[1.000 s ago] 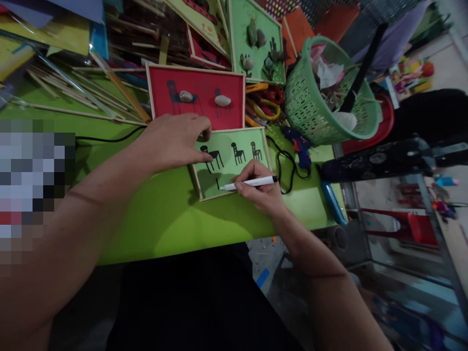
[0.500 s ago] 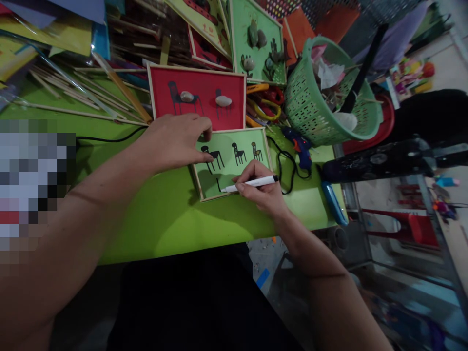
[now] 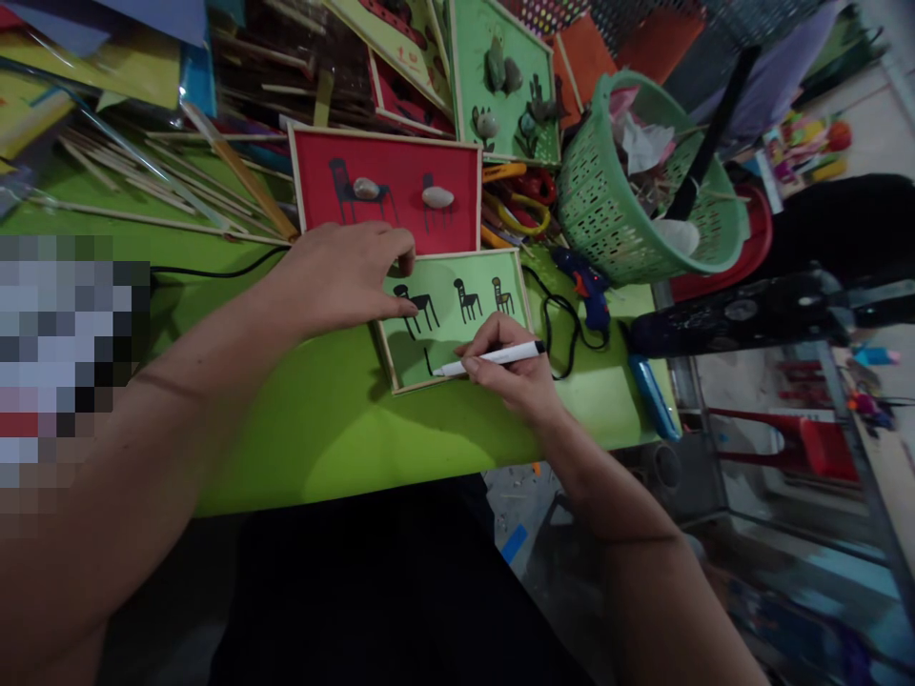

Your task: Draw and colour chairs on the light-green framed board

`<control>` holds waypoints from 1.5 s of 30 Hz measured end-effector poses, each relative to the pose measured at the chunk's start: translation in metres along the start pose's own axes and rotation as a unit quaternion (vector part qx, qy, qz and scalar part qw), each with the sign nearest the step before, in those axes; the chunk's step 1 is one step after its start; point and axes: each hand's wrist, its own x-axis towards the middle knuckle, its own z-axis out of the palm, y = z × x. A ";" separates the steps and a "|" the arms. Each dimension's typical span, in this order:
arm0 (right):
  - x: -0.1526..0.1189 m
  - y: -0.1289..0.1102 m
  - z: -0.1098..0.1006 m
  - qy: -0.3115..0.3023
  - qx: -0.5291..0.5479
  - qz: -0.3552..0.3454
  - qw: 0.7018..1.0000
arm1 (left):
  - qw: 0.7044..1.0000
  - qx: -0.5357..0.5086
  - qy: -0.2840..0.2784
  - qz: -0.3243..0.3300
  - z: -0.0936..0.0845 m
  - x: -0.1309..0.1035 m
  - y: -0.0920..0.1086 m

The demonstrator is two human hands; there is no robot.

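My right hand [image 3: 511,372] is closed around a white marker [image 3: 493,358] with a black end. The marker's tip meets the lower part of a green framed board [image 3: 468,329], beside a short black line. Three chairs drawn in black and brown run across the board's upper half. My left hand [image 3: 350,276] rests over the board's upper left corner, thumb and fingers apart, with nothing held between them. Directly behind is a red framed board [image 3: 315,181] showing two dark chairs, each with a pale stone on it.
A green basket [image 3: 593,181] of scraps stands at the back right. Near it lie a blue glue gun [image 3: 590,291] with a black cord and yellow-handled scissors [image 3: 529,214]. Thin wooden sticks [image 3: 135,181] are scattered at the left. Another green board [image 3: 468,67] carries stone figures.
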 end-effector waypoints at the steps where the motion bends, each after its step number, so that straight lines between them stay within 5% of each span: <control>1: 0.000 0.000 0.000 0.004 0.003 0.000 1.000 | 1.000 0.000 0.002 -0.004 0.001 0.001 -0.001; 24: 0.003 -0.004 0.001 -0.001 0.030 0.003 1.000 | 1.000 0.004 -0.010 -0.004 -0.001 0.002 0.001; 36: 0.022 -0.015 -0.005 -0.003 0.118 0.081 0.990 | 1.000 0.009 -0.005 0.014 0.000 0.001 -0.002; 45: 0.000 -0.008 0.001 0.045 0.002 0.005 0.999 | 1.000 -0.009 -0.010 0.013 0.002 0.004 -0.004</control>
